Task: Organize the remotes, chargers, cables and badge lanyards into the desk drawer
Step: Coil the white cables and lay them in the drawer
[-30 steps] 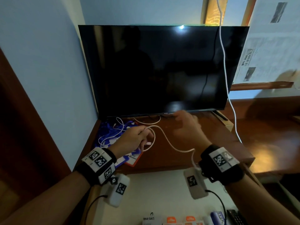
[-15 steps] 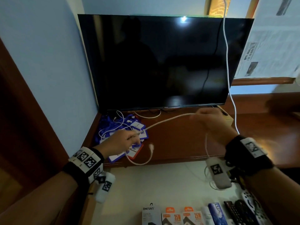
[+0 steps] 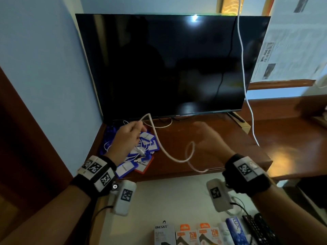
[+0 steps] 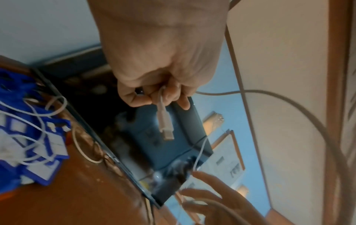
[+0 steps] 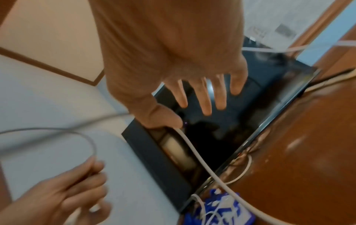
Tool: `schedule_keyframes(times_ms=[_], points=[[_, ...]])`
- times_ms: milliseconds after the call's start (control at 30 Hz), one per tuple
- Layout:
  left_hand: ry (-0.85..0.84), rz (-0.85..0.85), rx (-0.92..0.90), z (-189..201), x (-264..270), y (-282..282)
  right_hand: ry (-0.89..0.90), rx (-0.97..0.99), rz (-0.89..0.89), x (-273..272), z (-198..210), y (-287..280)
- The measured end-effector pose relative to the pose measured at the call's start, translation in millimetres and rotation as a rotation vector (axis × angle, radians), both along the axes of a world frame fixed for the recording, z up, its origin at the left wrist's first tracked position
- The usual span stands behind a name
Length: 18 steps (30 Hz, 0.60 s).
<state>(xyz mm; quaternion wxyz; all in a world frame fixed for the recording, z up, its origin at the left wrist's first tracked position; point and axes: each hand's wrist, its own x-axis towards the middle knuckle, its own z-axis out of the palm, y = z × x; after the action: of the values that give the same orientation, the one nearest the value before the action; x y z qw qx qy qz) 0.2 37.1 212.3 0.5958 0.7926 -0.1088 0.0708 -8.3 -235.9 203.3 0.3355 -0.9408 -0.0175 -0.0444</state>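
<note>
My left hand [image 3: 136, 129] grips a white cable [image 3: 160, 147] just in front of the TV; in the left wrist view the plug end [image 4: 165, 123] sticks out below the curled fingers [image 4: 134, 99]. From there the cable arcs up, sags across the desk and curls into a loop beside my right hand [image 3: 203, 135]. That hand hovers with fingers [image 5: 204, 97] spread straight, the cable [image 5: 194, 152] running past the thumb. A pile of blue badge lanyards [image 3: 143, 152] tangled with thin white cables lies under my left hand.
A dark TV [image 3: 169, 68] stands at the back of the brown desk [image 3: 221, 142]. A white cord [image 3: 245, 82] hangs down at its right. The open drawer [image 3: 159, 200] below holds boxed chargers [image 3: 192, 236] and black remotes [image 3: 256, 230].
The cable was stretched between both hands; now it sags in a loop. My left hand rose toward the TV with it, and my right hand moved left and spread its fingers.
</note>
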Motion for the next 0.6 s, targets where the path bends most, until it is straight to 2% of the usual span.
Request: schedule_keyframes(times_ms=[133,200,267,333,500,600], points=[[-0.080,0.026,-0.031,10.8,-4.2,-29.3,0.219,0.246,0.457,-17.9,16.9,46.5],[-0.091,0.115,-0.016,12.2,-3.3,-32.3,0.264,0.445,0.519,-26.7,18.2,55.3],[-0.067,0.161,-0.019,9.5,-2.8,-32.7,0.273,0.675,0.436,-33.0,15.1,65.1],[-0.020,0.156,-0.032,5.9,-4.5,-34.4,0.249,0.805,0.317,-35.0,9.9,74.1],[0.171,0.027,-0.108,2.4,-6.8,-8.9,0.225,0.971,0.106,-29.3,-7.3,58.1],[0.403,-0.098,0.006,-8.4,-8.8,27.1,0.122,0.887,0.112,-27.2,-13.2,27.0]])
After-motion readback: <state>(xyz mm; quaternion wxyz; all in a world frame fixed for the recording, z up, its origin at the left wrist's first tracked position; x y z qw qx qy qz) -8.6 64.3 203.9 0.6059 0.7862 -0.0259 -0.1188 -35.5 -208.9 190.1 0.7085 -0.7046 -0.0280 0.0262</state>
